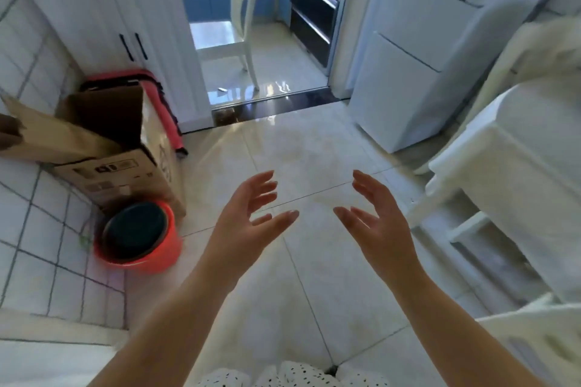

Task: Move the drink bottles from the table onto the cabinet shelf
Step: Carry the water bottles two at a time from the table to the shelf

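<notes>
No drink bottle shows in the head view. My left hand point(248, 217) and my right hand point(375, 217) hang in front of me over the pale tiled floor point(301, 151), palms turned toward each other, fingers spread and relaxed, holding nothing. A white cabinet with two black handles point(133, 47) stands at the back left. At the right edge, a white table point(528, 173) is partly in view, and its top is blurred.
An open cardboard box point(119, 148) leans against the tiled wall at left, with a red bucket point(141, 237) in front of it and a red case point(157, 94) behind. A doorway ahead shows a white chair point(232, 41) and an oven point(314, 12). A white fridge point(415, 50) stands at right.
</notes>
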{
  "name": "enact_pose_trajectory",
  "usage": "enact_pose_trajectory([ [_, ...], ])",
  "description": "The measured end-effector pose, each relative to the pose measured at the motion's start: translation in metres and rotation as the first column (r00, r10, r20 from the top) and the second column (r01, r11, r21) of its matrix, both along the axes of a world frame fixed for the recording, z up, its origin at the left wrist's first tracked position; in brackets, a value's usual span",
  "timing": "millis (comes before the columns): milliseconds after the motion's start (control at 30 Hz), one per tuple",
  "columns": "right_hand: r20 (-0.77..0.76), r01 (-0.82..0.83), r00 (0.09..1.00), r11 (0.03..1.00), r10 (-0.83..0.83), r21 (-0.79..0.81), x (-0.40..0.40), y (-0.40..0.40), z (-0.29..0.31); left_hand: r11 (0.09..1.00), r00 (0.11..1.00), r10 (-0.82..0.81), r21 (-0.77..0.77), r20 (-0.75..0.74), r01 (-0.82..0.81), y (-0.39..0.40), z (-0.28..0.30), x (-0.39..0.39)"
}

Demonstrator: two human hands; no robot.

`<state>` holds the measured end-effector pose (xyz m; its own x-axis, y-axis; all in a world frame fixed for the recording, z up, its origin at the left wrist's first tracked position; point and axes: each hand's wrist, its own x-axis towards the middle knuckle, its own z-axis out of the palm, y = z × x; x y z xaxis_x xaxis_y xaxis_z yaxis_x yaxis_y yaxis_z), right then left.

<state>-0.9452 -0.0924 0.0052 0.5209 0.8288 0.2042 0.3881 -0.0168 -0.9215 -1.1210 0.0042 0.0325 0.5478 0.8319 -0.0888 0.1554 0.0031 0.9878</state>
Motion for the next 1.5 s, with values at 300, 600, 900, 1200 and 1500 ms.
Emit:
enact_pose_trajectory([
  [300,-0.071,0.375,0.924,0.926,-0.377,-0.036,0.178,-0.111,-0.002,0.953,0.954,-0.299,-0.047,0.003,0.299,-0.053,0.004,0.214],
  [600,-0.105,0.626,0.773,0.779,-0.626,-0.034,0.305,-0.129,-0.014,0.867,0.872,-0.485,-0.096,0.061,0.489,-0.033,-0.007,0.389],
  [900,-0.085,0.809,0.588,0.584,-0.805,0.065,0.448,-0.092,0.012,0.708,0.706,-0.705,-0.001,0.071,0.706,0.020,0.016,0.583],
  [1200,-0.144,0.929,0.369,0.362,-0.918,0.072,0.564,-0.121,0.004,0.516,0.515,-0.856,0.012,0.039,0.857,-0.002,0.015,0.756],
  [1500,-0.145,0.944,0.328,0.316,-0.934,0.095,0.742,-0.174,-0.012,0.546,0.544,-0.836,0.014,0.072,0.838,-0.059,-0.003,0.938],
])
